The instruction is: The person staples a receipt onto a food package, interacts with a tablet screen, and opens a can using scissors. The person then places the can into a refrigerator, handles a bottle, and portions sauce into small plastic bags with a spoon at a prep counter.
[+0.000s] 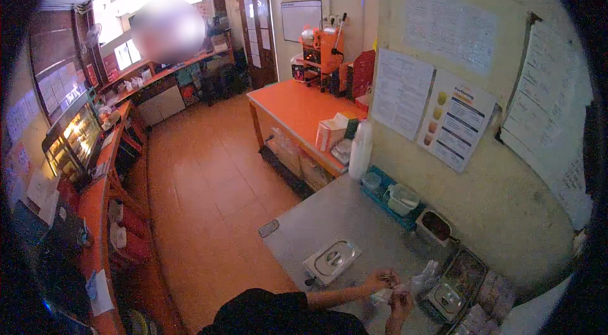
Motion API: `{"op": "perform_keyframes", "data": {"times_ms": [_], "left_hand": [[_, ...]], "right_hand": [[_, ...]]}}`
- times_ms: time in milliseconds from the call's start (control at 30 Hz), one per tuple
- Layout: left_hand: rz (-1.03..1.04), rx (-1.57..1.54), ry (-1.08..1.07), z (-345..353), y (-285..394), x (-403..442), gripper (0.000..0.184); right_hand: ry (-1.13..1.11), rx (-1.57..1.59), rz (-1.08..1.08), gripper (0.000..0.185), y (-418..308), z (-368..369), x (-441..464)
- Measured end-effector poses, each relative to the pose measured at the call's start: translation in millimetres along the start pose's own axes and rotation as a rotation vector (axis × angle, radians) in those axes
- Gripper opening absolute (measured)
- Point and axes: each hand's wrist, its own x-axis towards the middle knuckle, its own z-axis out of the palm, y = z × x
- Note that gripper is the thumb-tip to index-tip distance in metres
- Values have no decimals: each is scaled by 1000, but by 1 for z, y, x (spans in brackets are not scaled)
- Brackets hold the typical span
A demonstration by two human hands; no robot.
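My left hand (pixel 382 280) and my right hand (pixel 400 303) are close together over the steel table (pixel 304 226), near its front edge. The fingers of both are closed in a pinch. Something small and pale, perhaps thin clear plastic (pixel 382 296), shows between them, too blurred to name. Just beyond my right hand lies a crumpled clear plastic piece (pixel 423 277). A steel pan lid (pixel 334 261) with a handle rests left of my left hand. To the right, another steel lid (pixel 447 300) partly covers a dark-rimmed container (pixel 467 271).
Along the wall stand a steel pan of dark contents (pixel 434 226), a teal tray (pixel 382 199) with tubs, and a stack of white cups (pixel 361 151). An orange table (pixel 288 107) holds an orange machine (pixel 324 50). A counter (pixel 95 233) runs along the left.
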Motion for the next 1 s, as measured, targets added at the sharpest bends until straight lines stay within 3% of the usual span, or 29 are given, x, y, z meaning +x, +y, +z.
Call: {"op": "perform_keyframes", "data": {"times_ms": [33, 100, 167, 233, 267, 333, 367, 433, 467, 500, 567, 600, 633, 667, 700, 733, 767, 800, 833, 867, 900, 933, 1000], "left_hand": [[60, 2, -57, -3, -3, 0, 16], [166, -11, -128, -5, -7, 3, 16], [271, -25, -198, -7, -9, 5, 16], [411, 277, -234, -9, -8, 7, 14], [411, 275, -236, -8, -7, 8, 14], [399, 875, -137, -2, 0, 5, 6], [399, 875, -137, 1, 3, 1, 6], [662, 1363, 83, 15, 21, -11, 19], [749, 1523, 173, 23, 34, -16, 23], [436, 1478, -83, 32, 59, -17, 28], [120, 1397, -325, 31, 64, -17, 34], [49, 1020, -413, 18, 45, -13, 32], [19, 830, -452, 12, 39, -10, 31], [-19, 641, -488, 6, 32, -7, 31], [-75, 706, -549, 5, 36, -5, 29], [-133, 770, -610, 4, 39, -4, 27], [-137, 770, -610, 4, 41, -8, 27], [14, 946, -571, 9, 52, -16, 25], [94, 1031, -553, 7, 43, -18, 23], [173, 1117, -528, 5, 35, -19, 22], [214, 1170, -363, -7, -9, -18, 21], [255, 1216, -197, -13, -34, -15, 21], [257, 1265, -202, -12, -13, -18, 22]], "right_hand": [[0, 0, 1, 16, 12, -18, 9], [-308, -236, -213, 39, 13, -29, 14], [-235, -148, -186, 34, 20, -28, 10], [-160, -59, -162, 31, 9, -16, 0], [-151, -83, -170, 21, -4, -10, -3], [-142, -106, -178, 15, -16, -5, -5], [-149, -113, -196, 14, -18, -5, -5], [-156, -121, -216, 14, -14, -8, -2], [-133, -312, -323, 14, -7, -13, 3], [-108, -504, -429, 15, -3, -16, 4], [-101, -595, -530, 17, 3, -21, 5], [-96, -641, -583, 19, 6, -26, 8], [-89, -686, -636, 20, 13, -36, 14], [-347, -547, -461, 23, 18, -50, 28], [-596, -399, -279, 31, 13, -52, 31], [-595, -397, -277, 31, 12, -51, 27], [-432, -484, -148, 24, 13, -52, 20], [-267, -567, -20, 21, 4, -42, 11], [-266, -567, -19, 21, 1, -35, 6], [-123, -707, -266, 21, -2, -29, 2], [25, -840, -514, 20, -5, -23, -1], [29, -842, -516, 20, -13, -16, -4], [75, -1227, -513, 22, -26, -1, -5]]}}
